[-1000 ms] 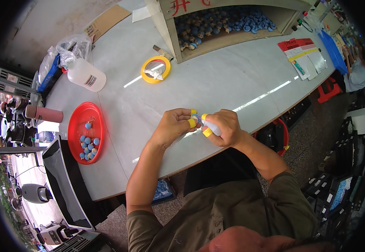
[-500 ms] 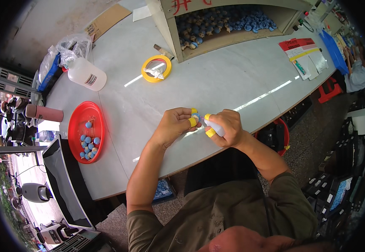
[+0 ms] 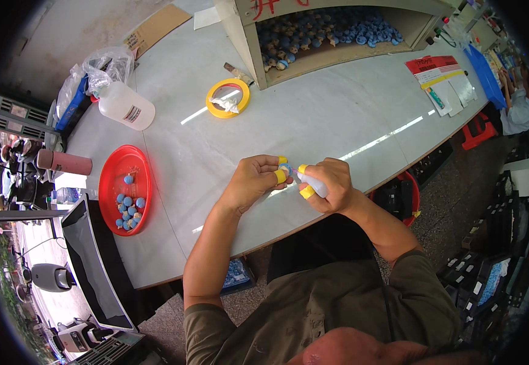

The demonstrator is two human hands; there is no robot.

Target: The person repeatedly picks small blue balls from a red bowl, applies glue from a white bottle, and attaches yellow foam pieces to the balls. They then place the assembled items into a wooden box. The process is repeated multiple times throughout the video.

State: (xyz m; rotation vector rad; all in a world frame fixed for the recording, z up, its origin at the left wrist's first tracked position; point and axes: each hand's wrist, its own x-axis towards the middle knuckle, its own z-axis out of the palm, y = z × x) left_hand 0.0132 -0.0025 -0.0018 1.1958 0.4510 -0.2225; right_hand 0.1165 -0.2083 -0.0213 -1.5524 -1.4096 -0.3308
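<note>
Between thumb and fingers, my left hand (image 3: 249, 182) pinches a small blue figure part (image 3: 286, 168), mostly hidden by the fingertips. My right hand (image 3: 331, 182) is closed round a small white squeeze bottle (image 3: 313, 184), its narrow tip pointing at the part and close to it; whether they touch I cannot tell. Yellow tape wraps the thumb and a fingertip of each hand. Both hands are over the table's near edge. To the left, a red oval tray (image 3: 105, 210) holds several similar blue and beige pieces (image 3: 129, 208).
Behind my hands lies a yellow tape roll (image 3: 211, 109) with crumpled white paper. A large white jug (image 3: 127, 106) and a pink tumbler (image 3: 63, 162) stand left. An open-fronted box (image 3: 249, 55) full of blue pieces is at the back. Red and white packaging (image 3: 432, 67) lies at right.
Almost nothing differs. Both hands hold the same place and grip, with the bottle tip still at the blue part; the view has shifted very slightly.
</note>
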